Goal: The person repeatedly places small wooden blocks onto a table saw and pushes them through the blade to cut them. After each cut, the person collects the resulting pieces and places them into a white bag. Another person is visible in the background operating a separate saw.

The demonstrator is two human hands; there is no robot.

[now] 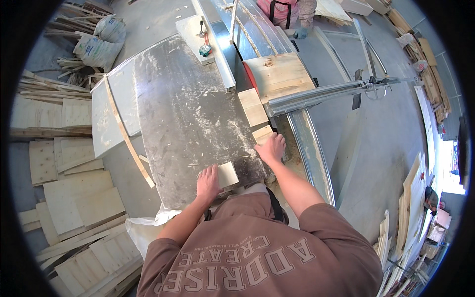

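My left hand point(208, 181) is closed on the left end of a small pale wood block point(228, 174) at the near edge of the dusty dark saw table point(185, 119). Farther right, my right hand point(271, 148) grips a short piece of wood point(261, 134) at the table's right edge, its fingertips partly hidden. Just beyond that piece lies a rectangular plywood piece point(252, 107). A larger plywood board point(278, 76) lies past it, with a red strip along its left side.
A metal fence rail point(215, 47) runs along the table's far part. A metal crossbar point(336, 92) spans the right side. Across the machine stands a co-worker in pink, with a gloved hand point(300, 33). Stacked plywood sheets point(81, 198) lie left; a thin wood strip point(123, 128) leans nearby.
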